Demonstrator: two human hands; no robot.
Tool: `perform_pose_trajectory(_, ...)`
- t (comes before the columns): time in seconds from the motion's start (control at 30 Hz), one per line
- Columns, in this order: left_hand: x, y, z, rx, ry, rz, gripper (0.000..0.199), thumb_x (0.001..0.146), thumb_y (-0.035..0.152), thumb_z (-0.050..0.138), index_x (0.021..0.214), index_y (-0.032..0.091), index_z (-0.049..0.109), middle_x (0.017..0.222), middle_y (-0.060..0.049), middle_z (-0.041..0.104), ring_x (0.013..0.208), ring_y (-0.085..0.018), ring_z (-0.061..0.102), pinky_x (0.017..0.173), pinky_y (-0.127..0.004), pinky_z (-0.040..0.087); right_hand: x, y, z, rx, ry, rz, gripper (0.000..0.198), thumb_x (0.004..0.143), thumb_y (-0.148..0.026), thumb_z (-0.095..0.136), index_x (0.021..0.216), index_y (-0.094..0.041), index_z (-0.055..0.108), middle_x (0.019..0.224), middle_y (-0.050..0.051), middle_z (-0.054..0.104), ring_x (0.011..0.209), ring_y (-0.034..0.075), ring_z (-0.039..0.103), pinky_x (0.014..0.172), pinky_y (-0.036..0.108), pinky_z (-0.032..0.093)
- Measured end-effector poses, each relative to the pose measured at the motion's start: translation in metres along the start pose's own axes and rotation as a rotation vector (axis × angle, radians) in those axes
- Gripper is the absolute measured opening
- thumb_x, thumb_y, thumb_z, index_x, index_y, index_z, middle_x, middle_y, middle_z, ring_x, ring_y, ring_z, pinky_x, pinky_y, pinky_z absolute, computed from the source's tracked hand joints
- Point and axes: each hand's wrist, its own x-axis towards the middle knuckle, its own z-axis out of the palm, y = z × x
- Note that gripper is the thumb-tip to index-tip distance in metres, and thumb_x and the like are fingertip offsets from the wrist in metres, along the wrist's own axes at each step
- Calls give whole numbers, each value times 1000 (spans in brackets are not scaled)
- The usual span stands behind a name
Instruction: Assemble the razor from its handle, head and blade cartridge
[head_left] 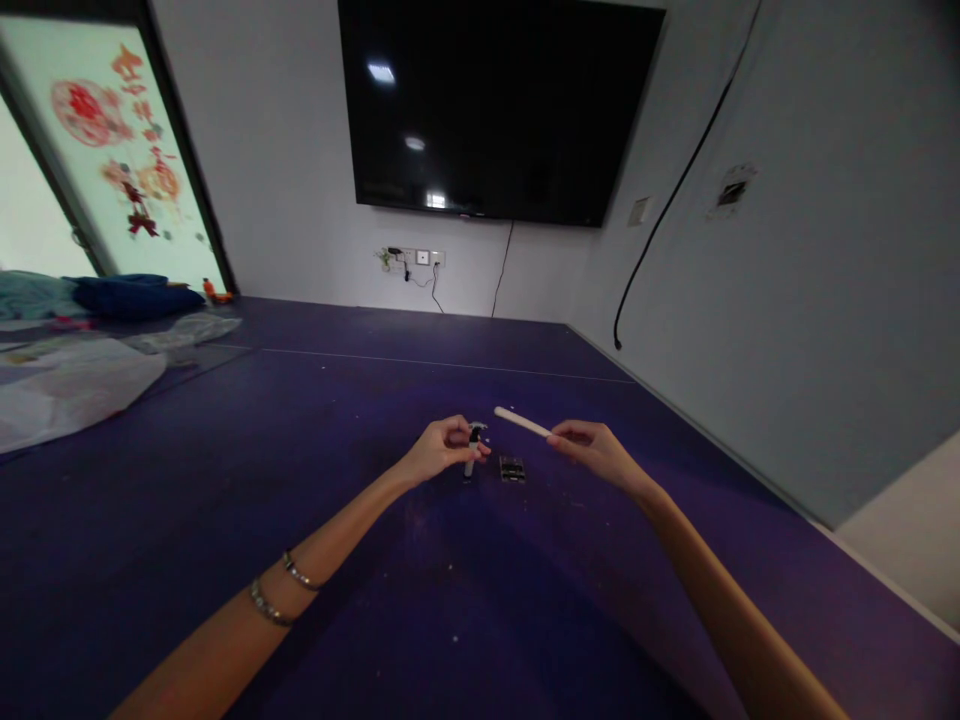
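Far left of the small dark block [512, 470]: crumpled white plastic sheet [82, 388], spread on the purple surface [360, 620]. Just left of block: left hand [442, 450]. Grips narrowly, thumb and fingers closed on a slim black-and-grey item [471, 465], held nearly upright. Block position: flat on the purple surface, apart from both hands. Above block in view: pale stick [521, 422], rounded tip toward the left. Right of block: right hand [592, 450]. Pinches the stick, grip narrow.

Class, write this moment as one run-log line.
left hand: holds black-and-grey object | right hand: holds pale stick | dark rectangular piece: on purple surface between hands
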Motion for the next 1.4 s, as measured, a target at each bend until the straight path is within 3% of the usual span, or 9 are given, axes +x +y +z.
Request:
perform_pose_trajectory(0.13, 2, -3, 0, -6, 98, 53, 33, 68, 26, 69, 81, 16, 41, 80, -8, 69, 61, -15, 65, 62, -30, 50, 1, 1, 10, 302, 24, 84, 29, 75, -46, 57, 77, -18, 52, 61, -3, 52, 42, 5, 38, 40, 19, 29)
perform_pose_trajectory(0.27, 1, -3, 3, 27, 209, 60, 28, 70, 29, 65, 83, 16, 44, 66, 0, 63, 48, -11, 58, 48, -23, 46, -4, -16, 33, 632, -94, 256, 28, 74, -43, 59, 79, -20, 45, 57, -6, 48, 37, 1, 26, 35, 15, 13)
perform_pose_trajectory(0.37, 1, -4, 5, 9, 312, 68, 27, 68, 30, 65, 82, 17, 46, 57, 6, 55, 42, -7, 50, 44, -21, 45, -9, -33, 52, 846, -153, 334, 27, 73, -38, 61, 80, -20, 43, 53, -8, 43, 37, 1, 25, 35, 14, 10)
perform_pose_trajectory(0.5, 2, -7, 6, -2, 446, 76, 27, 64, 30, 65, 82, 17, 50, 50, 9, 45, 35, -4, 39, 32, -14, 30, -13, -46, 69, 1057, -156, 406, 23, 74, -31, 61, 81, -19, 43, 56, -6, 47, 37, 1, 26, 35, 13, 8)
perform_pose_trajectory(0.6, 3, -8, 6, -38, 439, 46, 34, 67, 36, 62, 93, 15, 54, 50, 9, 44, 34, -4, 34, 29, -13, 21, -16, -50, 75, 1171, -148, 450, 19, 75, -26, 60, 82, -18, 44, 58, -4, 50, 36, 0, 25, 34, 12, 8)
perform_pose_trajectory(0.7, 4, -9, 5, -101, 385, 27, 44, 75, 48, 50, 99, 11, 58, 50, 6, 43, 35, -4, 32, 30, -15, 21, -21, -54, 79, 1279, -155, 492, 17, 76, -25, 59, 82, -17, 44, 51, -7, 42, 35, 0, 20, 34, 12, 6)
perform_pose_trajectory(0.87, 3, -13, 8, -89, 416, 42, 45, 77, 50, 48, 92, 10, 62, 50, 6, 40, 36, -4, 31, 32, -16, 21, -33, -58, 89, 1325, -96, 516, 21, 80, -33, 57, 93, -19, 48, 47, -11, 31, 34, 1, 14, 33, 13, 3)
perform_pose_trajectory(1.2, -1, -20, 20, 114, 462, 203, 32, 78, 45, 53, 86, 15, 57, 56, 5, 44, 43, -6, 39, 37, -16, 28, -46, -68, 106, 1272, -71, 533, 27, 79, -36, 56, 99, -20, 49, 46, -11, 31, 35, 1, 11, 35, 13, 2)
perform_pose_trajectory(1.4, -3, -21, 21, 140, 444, 235, 27, 80, 42, 52, 86, 15, 56, 55, 6, 42, 41, -4, 35, 38, -16, 26, -56, -75, 114, 1253, -56, 519, 28, 76, -37, 59, 96, -20, 50, 46, -11, 31, 36, 1, 12, 36, 15, 2)
